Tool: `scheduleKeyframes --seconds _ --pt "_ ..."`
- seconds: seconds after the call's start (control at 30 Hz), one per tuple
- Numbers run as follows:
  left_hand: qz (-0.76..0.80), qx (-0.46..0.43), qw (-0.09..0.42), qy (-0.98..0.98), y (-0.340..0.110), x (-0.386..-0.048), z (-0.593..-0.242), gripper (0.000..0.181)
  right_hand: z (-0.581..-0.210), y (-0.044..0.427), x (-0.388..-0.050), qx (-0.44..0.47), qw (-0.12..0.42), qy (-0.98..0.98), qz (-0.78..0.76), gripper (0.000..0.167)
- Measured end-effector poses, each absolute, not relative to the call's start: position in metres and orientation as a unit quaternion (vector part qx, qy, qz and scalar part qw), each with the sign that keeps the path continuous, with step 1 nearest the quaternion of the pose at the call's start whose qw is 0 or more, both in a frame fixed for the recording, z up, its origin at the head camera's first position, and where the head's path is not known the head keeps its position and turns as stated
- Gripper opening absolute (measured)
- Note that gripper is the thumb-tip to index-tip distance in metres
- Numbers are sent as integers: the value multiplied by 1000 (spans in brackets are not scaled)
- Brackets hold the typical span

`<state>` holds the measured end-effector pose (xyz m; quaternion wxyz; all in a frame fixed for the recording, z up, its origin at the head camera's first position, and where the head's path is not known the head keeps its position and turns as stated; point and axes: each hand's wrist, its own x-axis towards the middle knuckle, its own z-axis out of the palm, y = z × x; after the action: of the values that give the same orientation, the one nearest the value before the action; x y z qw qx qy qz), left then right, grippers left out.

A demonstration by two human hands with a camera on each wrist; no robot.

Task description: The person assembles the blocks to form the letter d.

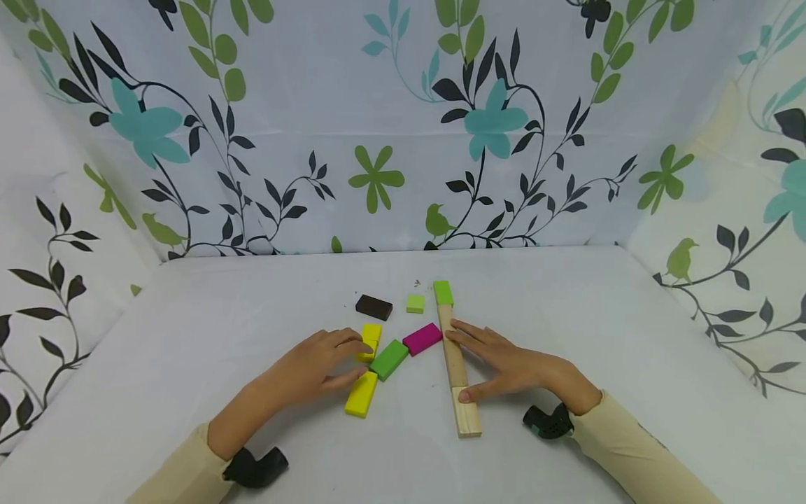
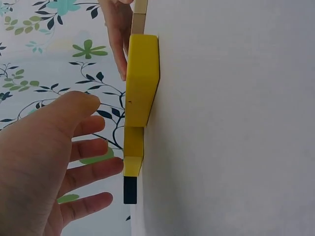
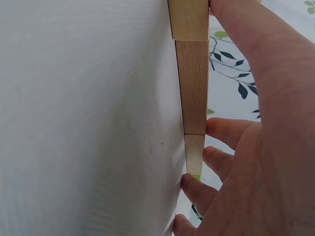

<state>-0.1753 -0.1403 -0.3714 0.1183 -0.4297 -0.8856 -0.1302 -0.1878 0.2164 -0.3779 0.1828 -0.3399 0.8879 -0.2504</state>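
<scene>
Against the wooden row (image 1: 456,367): my right hand (image 1: 516,367), fingers spread wide | left of it: my left hand (image 1: 315,365), loosely wide | row: pale, straight

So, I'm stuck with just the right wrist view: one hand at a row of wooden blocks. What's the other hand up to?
Observer: The left hand is beside some yellow blocks, fingers spread loosely and holding nothing.

Operator: Oh, yellow ones! Is there anything between them and my wooden row?

Observer: Yes, the head view shows a green block and a magenta block lying at a slant between them.

Operator: Fun! And anything farther away than the yellow ones?

Observer: A dark block lies just beyond them, on the far side from the person.
</scene>
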Motion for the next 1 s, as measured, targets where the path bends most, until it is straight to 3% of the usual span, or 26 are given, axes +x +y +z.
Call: scheduleKeyframes --seconds 0.63,1.0 --pt "-150 -388 46 -908 -140 -233 -383 41 -379 217 -188 -349 181 885 -251 97" --pt "-128 -386 82 -910 -151 -234 -390 44 -380 218 -189 -353 175 885 -247 98"
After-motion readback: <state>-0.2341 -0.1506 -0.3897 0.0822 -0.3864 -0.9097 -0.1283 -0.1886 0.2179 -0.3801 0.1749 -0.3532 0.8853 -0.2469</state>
